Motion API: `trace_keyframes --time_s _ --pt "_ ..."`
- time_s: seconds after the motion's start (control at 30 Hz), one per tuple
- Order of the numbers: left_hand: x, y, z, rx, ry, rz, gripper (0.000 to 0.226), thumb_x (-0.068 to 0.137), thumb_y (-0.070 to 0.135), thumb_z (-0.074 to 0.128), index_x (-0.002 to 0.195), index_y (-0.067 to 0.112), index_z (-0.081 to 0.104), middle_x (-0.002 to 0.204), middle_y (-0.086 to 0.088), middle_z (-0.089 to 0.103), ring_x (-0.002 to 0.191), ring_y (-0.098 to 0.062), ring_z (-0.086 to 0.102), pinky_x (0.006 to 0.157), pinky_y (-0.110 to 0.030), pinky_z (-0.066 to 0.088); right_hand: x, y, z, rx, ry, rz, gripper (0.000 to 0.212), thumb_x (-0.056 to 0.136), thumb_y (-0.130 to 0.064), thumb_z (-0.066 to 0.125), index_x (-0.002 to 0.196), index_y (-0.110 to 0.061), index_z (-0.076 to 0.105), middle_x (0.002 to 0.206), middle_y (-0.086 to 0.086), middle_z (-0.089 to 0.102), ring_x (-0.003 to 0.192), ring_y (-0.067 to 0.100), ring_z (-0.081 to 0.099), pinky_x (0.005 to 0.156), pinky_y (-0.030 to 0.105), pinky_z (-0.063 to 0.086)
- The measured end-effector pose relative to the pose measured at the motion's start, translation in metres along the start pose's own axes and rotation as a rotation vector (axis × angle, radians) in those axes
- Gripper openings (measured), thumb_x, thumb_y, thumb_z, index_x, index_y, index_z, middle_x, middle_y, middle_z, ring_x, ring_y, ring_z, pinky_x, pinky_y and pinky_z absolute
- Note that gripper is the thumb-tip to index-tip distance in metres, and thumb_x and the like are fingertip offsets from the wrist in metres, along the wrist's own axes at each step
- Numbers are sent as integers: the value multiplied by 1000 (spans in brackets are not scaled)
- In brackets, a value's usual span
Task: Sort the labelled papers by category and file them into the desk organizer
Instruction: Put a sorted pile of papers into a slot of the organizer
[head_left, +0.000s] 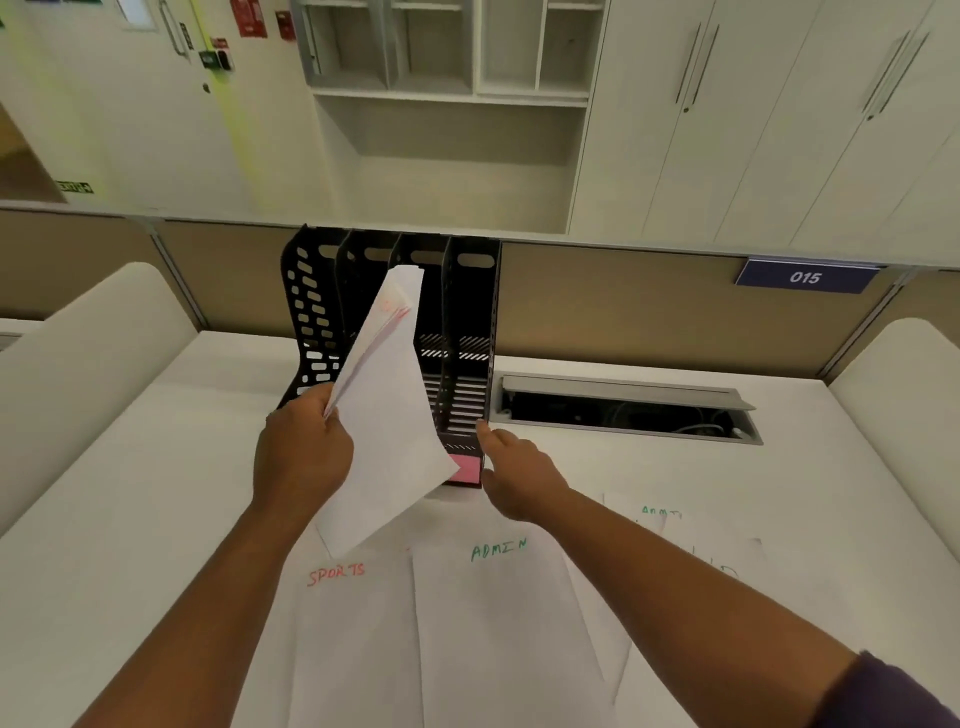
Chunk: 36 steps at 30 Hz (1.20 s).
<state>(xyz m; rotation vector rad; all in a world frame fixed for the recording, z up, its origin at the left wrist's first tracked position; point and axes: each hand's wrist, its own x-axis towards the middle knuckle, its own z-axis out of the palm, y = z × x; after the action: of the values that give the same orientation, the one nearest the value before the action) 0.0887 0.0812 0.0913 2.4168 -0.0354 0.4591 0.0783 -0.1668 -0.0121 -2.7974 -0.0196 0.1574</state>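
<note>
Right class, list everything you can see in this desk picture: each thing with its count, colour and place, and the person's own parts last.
Desk organizer: one, black, slotted, back of desk against the partition.
Held papers: a small sheaf, white, red writing, in front of the organizer.
SPORTS paper: one, white, red label, lying near left.
ADMIN paper: one, white, green label, lying centre; more sheets to its right.
Pink label: one, organizer's front base.
Cable hatch: one, grey, open, right of the organizer.
Number plate: one, blue, 015, on the partition.
Left hand: gripping the held papers.
Right hand: fingers against the organizer's right side.
</note>
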Motion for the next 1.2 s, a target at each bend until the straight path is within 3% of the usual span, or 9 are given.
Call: trace_keyframes --time_s 0.07,0.13,0.23,0.47,0.67,0.83,0.97,1.1,1.2 --pt "13 4 -3 14 -13 25 19 99 6 54 111 6 69 80 1 60 67 -19 52 67 -30 45 11 -4 0 -84 11 -17 54 102 -22 47 154 -19 34 142 9 55 117 35 56 94 47 51" --pt "32 5 -7 34 -17 35 17 99 6 53 104 6 69 75 3 56 61 -12 49 57 -24 39 23 -8 1 -137 49 -4 27 99 -16 51 125 -18 57 112 7 64 96 30 59 78 39 51" --pt "58 8 -13 68 30 64 15 97 6 53 102 7 67 78 -3 60 61 -16 47 57 -27 35 33 -12 1 -181 52 27 12 90 -9 61 91 -21 57 83 -1 57 77 24 57 65 33 44" --pt "101 29 16 167 66 119 10 93 3 51 98 7 59 84 -15 64 72 -37 57 56 -37 41 41 -9 7 -131 60 42 13 90 -20 70 103 -22 69 90 0 68 76 19 59 67 32 53" --pt "105 42 79 -44 107 43 19 93 -2 48 105 8 59 92 -15 68 79 -37 64 58 -41 49 40 -9 6 -97 44 37 17 91 -23 69 109 -22 67 99 2 70 81 19 56 67 31 49" --pt "96 32 130 -294 121 -47 41 98 0 48 136 9 57 114 -16 70 101 -34 67 83 -46 59 39 -10 1 -90 43 34 14 93 -16 64 107 -20 68 100 3 71 85 21 60 70 32 50" --pt "80 21 163 -462 71 -273 35 105 11 43 138 14 53 109 -8 67 98 -28 65 75 -32 46 39 -9 -2 -90 45 12 13 94 -17 63 106 -18 67 100 4 70 80 21 53 66 32 42" --pt "83 11 175 -439 -64 -336 37 102 7 44 138 16 50 115 -4 63 97 -24 62 76 -35 53 40 -8 -1 -80 58 9 13 94 -18 64 107 -18 68 100 5 70 82 21 56 67 33 47" --pt "85 4 173 -462 -84 -374 38 98 2 45 131 18 53 110 -9 66 84 -27 65 59 -31 47 40 -9 1 -67 52 22 16 95 -20 65 110 -20 68 102 4 71 87 21 60 71 33 52"
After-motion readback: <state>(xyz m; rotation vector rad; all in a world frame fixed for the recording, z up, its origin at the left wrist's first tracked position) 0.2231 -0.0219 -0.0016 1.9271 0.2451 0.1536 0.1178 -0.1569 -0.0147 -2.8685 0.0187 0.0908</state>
